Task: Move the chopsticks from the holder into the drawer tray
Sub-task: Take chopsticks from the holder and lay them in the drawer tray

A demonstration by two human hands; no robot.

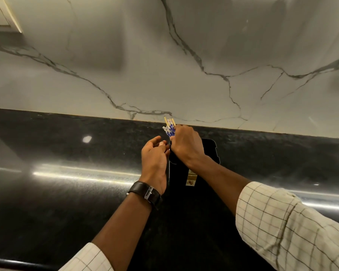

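A bunch of chopsticks (pixel 169 127), some bare wood and some in white-and-blue paper sleeves, sticks up near the back of the black counter. My right hand (pixel 186 145) is closed around the bunch from the right. Under that hand stands a tall black holder (pixel 209 151) with a small gold label (pixel 191 178) on its front; its opening is mostly hidden by my hands. My left hand (pixel 155 155), with a dark watch on the wrist, sits just left of the holder, fingers curled and apart, touching or nearly touching its side. No drawer tray is in view.
The glossy black counter (pixel 67 153) runs the full width, with a rounded front edge at the bottom left. A white marble wall (pixel 184 65) with grey veins rises behind it. A pale switch plate (pixel 0 16) is at the top left.
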